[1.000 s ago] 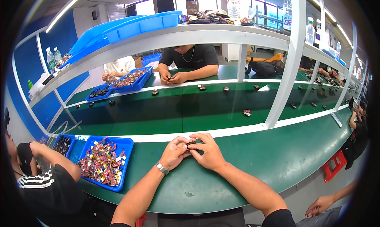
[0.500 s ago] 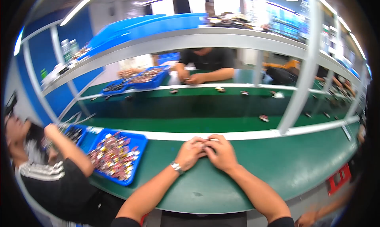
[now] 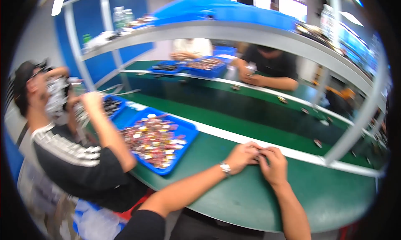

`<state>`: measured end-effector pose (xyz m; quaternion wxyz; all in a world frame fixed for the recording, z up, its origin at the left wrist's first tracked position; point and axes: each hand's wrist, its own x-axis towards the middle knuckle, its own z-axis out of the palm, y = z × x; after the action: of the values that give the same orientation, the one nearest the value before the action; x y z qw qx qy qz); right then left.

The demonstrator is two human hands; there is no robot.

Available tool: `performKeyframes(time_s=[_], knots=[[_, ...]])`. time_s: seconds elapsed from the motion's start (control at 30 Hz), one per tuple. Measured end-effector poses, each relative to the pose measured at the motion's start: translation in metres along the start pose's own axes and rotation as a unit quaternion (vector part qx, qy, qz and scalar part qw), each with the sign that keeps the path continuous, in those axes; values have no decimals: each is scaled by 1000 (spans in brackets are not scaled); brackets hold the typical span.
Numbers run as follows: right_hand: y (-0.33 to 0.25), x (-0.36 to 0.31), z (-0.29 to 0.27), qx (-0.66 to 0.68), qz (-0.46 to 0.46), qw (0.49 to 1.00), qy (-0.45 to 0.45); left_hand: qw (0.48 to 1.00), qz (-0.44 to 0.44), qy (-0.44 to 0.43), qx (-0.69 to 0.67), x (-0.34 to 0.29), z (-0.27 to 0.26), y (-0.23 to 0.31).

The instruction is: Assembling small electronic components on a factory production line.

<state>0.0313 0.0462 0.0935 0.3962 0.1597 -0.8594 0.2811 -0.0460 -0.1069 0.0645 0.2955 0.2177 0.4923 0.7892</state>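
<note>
My left hand [image 3: 243, 157], with a metal watch [image 3: 225, 169] on its wrist, is closed with thumb and fingers pinched together. My right hand [image 3: 273, 164] is closed too, its fingertips meeting those of the left. Whatever lies between them is hidden by the fingers and too small to name. Both hands are over the green worktable [image 3: 234, 198], close to its white far rail [image 3: 234, 136]. To their left a blue tray [image 3: 190, 135] holds a heap of small red, yellow and silvery parts [image 3: 154, 141].
At the left a co-worker in a black shirt [image 3: 79, 164] reaches over a second blue tray [image 3: 119, 108] of dark parts. Beyond the rail runs a green conveyor [image 3: 200, 102] carrying scattered small parts. A white post [image 3: 359, 123] and shelf [image 3: 217, 31] frame it. Another person [image 3: 271, 66] sits opposite.
My view has swung to the left, so the table, trays and hands appear farther right. My hands stay pinched together over the table. The co-worker at the left is more fully in view.
</note>
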Motion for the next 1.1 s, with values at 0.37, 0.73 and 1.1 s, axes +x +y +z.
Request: performKeyframes(time_s=[0.37,0.73,1.1], knots=[[7,-10,1,-25,26,999,18,1000,-17,1,-12,6,4,-7],[8,-13,4,-37,15,999,35,1000,-15,15,-2,4,8,-5],[10,-14,9,-28,23,997,67,1000,5,23,-2,3,10,-4]])
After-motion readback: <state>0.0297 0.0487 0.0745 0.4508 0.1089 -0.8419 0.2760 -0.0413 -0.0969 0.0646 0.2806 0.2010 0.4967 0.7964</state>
